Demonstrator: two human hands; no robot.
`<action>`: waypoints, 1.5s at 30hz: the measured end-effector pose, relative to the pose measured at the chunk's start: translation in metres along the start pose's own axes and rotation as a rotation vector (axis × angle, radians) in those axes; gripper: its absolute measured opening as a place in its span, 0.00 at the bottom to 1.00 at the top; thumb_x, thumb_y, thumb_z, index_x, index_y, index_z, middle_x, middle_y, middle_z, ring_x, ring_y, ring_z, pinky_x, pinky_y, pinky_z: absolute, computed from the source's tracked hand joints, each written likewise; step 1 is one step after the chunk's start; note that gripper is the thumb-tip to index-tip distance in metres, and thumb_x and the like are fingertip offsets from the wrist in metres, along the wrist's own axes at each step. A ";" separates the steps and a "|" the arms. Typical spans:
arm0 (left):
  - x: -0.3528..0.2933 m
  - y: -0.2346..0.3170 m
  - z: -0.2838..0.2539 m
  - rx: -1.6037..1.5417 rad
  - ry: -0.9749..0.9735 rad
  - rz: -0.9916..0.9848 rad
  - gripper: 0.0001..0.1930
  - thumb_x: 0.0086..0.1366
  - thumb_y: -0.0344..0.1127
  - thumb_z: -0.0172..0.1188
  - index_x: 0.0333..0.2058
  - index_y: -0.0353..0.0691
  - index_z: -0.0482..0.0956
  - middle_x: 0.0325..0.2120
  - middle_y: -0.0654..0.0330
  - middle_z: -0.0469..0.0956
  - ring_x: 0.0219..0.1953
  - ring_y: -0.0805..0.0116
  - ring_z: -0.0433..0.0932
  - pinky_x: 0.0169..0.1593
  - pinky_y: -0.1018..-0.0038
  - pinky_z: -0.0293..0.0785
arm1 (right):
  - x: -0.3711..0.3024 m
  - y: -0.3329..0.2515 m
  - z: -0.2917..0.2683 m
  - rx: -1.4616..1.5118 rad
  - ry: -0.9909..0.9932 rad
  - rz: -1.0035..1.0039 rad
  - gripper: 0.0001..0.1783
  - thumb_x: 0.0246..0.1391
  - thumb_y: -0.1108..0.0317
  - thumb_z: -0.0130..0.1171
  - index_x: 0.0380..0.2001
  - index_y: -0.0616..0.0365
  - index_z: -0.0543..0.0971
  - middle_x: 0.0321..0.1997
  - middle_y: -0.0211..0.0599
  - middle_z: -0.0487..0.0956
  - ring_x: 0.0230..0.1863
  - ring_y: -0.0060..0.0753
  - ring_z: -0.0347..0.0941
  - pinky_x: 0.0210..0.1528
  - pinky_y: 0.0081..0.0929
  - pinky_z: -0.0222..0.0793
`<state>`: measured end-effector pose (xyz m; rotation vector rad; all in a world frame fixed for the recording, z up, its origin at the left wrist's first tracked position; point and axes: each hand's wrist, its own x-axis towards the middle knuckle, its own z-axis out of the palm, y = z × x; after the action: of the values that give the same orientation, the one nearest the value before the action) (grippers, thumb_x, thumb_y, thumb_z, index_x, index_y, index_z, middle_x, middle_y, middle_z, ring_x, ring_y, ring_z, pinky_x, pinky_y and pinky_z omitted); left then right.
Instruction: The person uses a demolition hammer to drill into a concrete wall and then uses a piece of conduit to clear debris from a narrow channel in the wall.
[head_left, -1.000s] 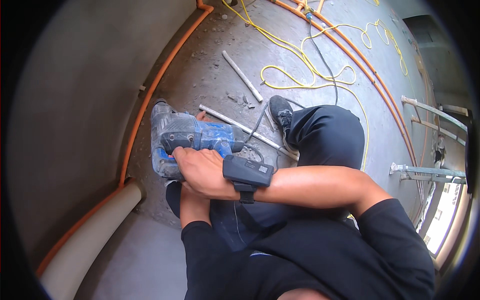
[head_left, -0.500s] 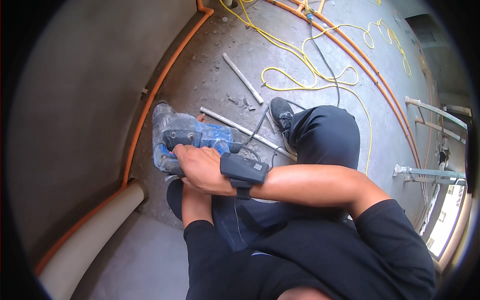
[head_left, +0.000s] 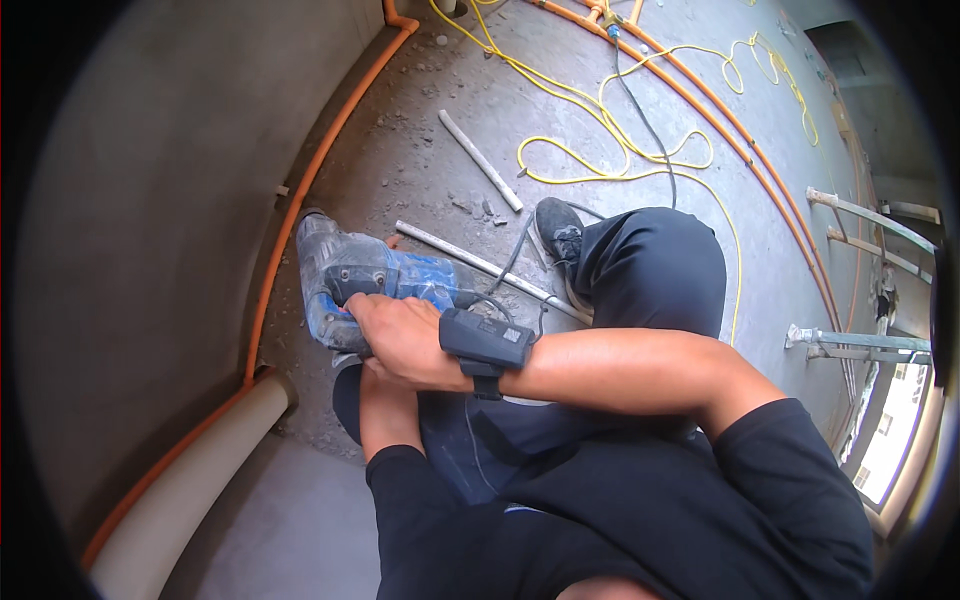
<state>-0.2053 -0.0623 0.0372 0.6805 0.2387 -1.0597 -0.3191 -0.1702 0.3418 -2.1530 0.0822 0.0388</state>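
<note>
A dusty blue and grey power drill (head_left: 350,275) lies low over the concrete floor, its front end toward the grey wall (head_left: 170,200) on the left. My right hand (head_left: 400,335) is closed over the drill's rear grip, and a black device (head_left: 487,340) is strapped to that wrist. My left forearm (head_left: 385,420) comes up from below and passes under the right hand. The left hand itself is hidden beneath it, close against the drill's underside. I am crouched, with my dark-trousered knee (head_left: 650,270) just right of the tool.
An orange pipe (head_left: 300,190) runs along the wall's foot, above a thick cream pipe (head_left: 200,480). Two thin white tubes (head_left: 480,160) lie on the rubble-strewn floor near my black shoe (head_left: 560,230). Yellow cable (head_left: 600,165) loops behind. Metal rails (head_left: 860,340) stand at right.
The drill and both hands have shifted very slightly toward the wall; the grip looks the same.
</note>
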 end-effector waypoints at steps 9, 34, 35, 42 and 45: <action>-0.016 -0.029 0.039 0.168 0.234 0.294 0.10 0.70 0.37 0.62 0.38 0.36 0.84 0.29 0.60 0.83 0.29 0.70 0.80 0.33 0.71 0.74 | -0.006 0.000 -0.070 0.113 -0.072 0.115 0.22 0.55 0.67 0.69 0.49 0.65 0.74 0.37 0.58 0.82 0.39 0.56 0.82 0.45 0.46 0.77; -0.023 -0.076 0.089 0.158 0.333 0.313 0.16 0.71 0.39 0.61 0.53 0.37 0.81 0.46 0.62 0.84 0.47 0.70 0.82 0.50 0.70 0.77 | -0.022 -0.009 -0.133 0.151 0.018 0.211 0.19 0.58 0.66 0.68 0.48 0.67 0.79 0.38 0.48 0.84 0.39 0.34 0.81 0.47 0.36 0.76; -0.022 -0.074 0.087 0.179 0.372 0.302 0.16 0.71 0.39 0.61 0.53 0.37 0.81 0.47 0.62 0.84 0.47 0.70 0.82 0.50 0.70 0.77 | -0.021 -0.009 -0.132 0.125 0.009 0.247 0.19 0.58 0.66 0.68 0.48 0.67 0.79 0.38 0.49 0.84 0.39 0.35 0.81 0.47 0.37 0.76; -0.017 -0.073 0.081 0.182 0.306 0.271 0.20 0.73 0.44 0.58 0.58 0.40 0.77 0.52 0.61 0.81 0.52 0.67 0.81 0.55 0.66 0.77 | -0.023 0.000 -0.132 0.225 0.024 0.286 0.19 0.55 0.66 0.67 0.45 0.69 0.79 0.38 0.55 0.84 0.41 0.53 0.82 0.48 0.41 0.76; -0.013 -0.074 0.073 0.155 0.266 0.262 0.21 0.73 0.44 0.58 0.58 0.40 0.76 0.52 0.61 0.81 0.52 0.67 0.80 0.55 0.66 0.77 | -0.023 0.003 -0.127 0.216 0.040 0.229 0.20 0.54 0.65 0.68 0.45 0.69 0.79 0.40 0.59 0.83 0.44 0.59 0.82 0.50 0.43 0.76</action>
<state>-0.2857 -0.1210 0.0705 0.9665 0.2897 -0.7401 -0.3425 -0.2764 0.4106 -1.9197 0.3411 0.1147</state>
